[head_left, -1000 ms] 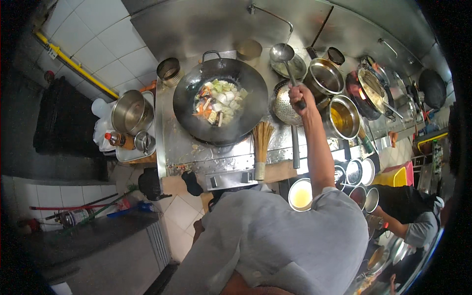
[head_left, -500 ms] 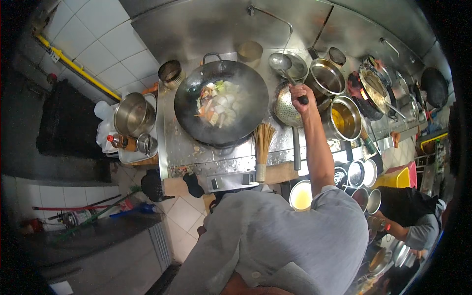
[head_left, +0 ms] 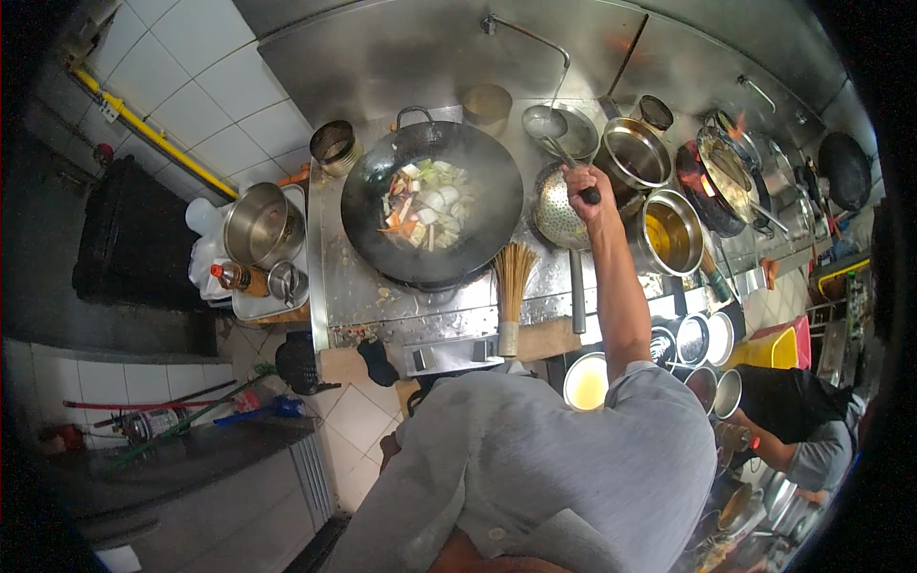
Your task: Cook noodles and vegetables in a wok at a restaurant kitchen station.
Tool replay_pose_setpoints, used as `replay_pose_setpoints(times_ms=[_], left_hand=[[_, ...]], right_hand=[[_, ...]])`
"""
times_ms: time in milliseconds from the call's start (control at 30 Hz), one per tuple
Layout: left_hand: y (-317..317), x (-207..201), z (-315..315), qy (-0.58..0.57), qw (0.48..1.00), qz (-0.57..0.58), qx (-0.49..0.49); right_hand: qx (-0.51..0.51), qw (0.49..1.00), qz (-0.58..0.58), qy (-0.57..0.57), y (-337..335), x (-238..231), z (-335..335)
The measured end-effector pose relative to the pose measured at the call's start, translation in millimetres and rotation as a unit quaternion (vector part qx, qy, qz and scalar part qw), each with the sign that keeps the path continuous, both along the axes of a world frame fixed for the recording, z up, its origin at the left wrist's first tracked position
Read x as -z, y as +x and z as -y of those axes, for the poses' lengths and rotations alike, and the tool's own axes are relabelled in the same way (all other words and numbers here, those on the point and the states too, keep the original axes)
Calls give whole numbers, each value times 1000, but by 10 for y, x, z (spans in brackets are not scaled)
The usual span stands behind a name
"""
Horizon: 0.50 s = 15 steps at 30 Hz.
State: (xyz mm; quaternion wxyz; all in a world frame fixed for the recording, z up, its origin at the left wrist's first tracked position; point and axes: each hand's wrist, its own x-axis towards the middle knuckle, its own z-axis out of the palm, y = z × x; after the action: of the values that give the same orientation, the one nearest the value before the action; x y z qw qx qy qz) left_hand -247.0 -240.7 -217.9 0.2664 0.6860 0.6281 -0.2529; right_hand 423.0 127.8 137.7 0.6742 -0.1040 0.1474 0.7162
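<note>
My right hand (head_left: 586,193) is closed around the dark handle end of a metal ladle (head_left: 545,123). The ladle's bowl sits beneath the thin curved tap (head_left: 535,34), with what looks like a stream of water running into it, above a metal bowl (head_left: 579,132). To the left, a large black wok (head_left: 377,250) holds steaming cut vegetables (head_left: 427,205), white, green and orange. Only a small dark part of my left hand (head_left: 389,446) shows, low beside my body. Its fingers are hidden.
A perforated strainer (head_left: 559,205) lies under my right forearm. A bamboo brush (head_left: 513,286) stands right of the wok. Pots, one with yellow oil (head_left: 671,234), and a flaming pan (head_left: 723,172) fill the right. A steel pot (head_left: 260,225) stands left. Another person (head_left: 812,439) is at lower right.
Steam over the wok has thinned, so the vegetables show more clearly. My right hand and the ladle have stayed in nearly the same place.
</note>
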Motion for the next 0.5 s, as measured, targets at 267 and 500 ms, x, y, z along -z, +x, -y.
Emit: replay_pose_setpoints(times_ms=[267, 500], left_hand=[[12, 5, -37, -2, 1000, -2, 6], [-3, -3, -39, -1, 1000, -5, 8]], right_hand=[[-2, 1000, -7, -7, -30, -77, 21], [-19, 1000, -15, 1, -8, -89, 28]])
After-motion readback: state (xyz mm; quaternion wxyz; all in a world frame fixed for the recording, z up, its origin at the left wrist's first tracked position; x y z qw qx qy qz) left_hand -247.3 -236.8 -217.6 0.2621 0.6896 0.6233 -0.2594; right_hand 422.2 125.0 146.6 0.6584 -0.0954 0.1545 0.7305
